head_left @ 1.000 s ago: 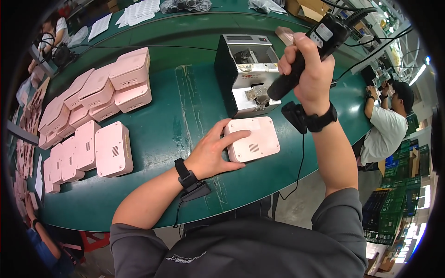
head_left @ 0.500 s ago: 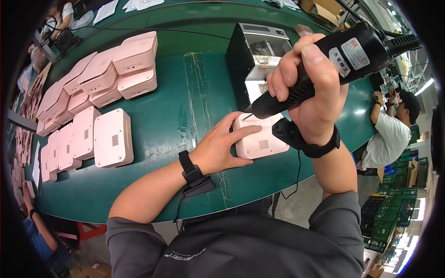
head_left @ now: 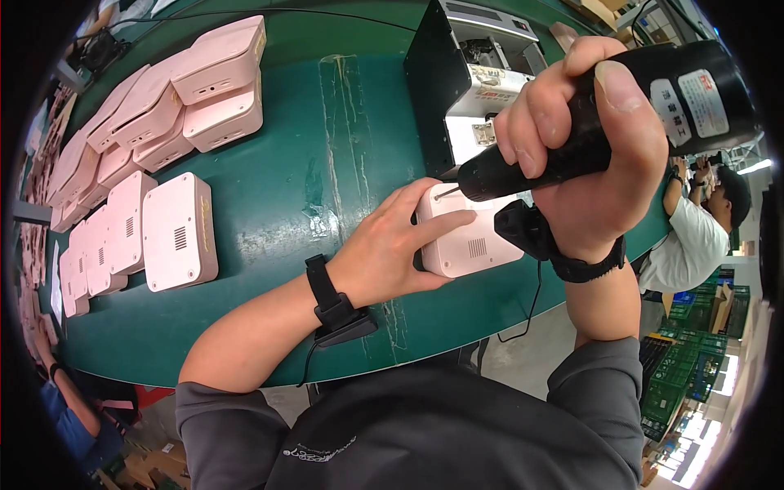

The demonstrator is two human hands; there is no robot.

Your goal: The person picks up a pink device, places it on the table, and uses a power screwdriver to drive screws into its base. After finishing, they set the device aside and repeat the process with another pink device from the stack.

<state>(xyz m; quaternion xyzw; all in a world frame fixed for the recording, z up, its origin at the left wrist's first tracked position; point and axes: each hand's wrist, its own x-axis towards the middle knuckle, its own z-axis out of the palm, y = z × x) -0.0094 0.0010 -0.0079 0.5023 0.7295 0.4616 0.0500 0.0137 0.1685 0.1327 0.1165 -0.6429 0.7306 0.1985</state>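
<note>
A pale pink plastic casing [head_left: 500, 260] lies on the green table with its slotted side up. My left hand [head_left: 384, 245] is closed around its left side, one finger stretched across the top and the thumb at the near edge. In my right hand [head_left: 600, 143] is a black electric screwdriver [head_left: 483, 175], gripped in a fist and tilted. Its thin bit reaches the screw hole at the casing's far left corner. Whether a screw sits under the tip is too small to tell. Black straps with small devices circle both wrists.
Several pink casings [head_left: 216, 69] are stacked at the far left; others [head_left: 180, 233] lean in a row nearer. A black machine [head_left: 429, 98] with an open front stands beyond my right hand. Rightward sits a person in white [head_left: 690, 237], with green crates [head_left: 674, 380] nearby.
The view has shifted slightly, and the screwdriver and right hand appear farther right. The bit stays at the same corner of the casing. My left hand keeps its hold.
</note>
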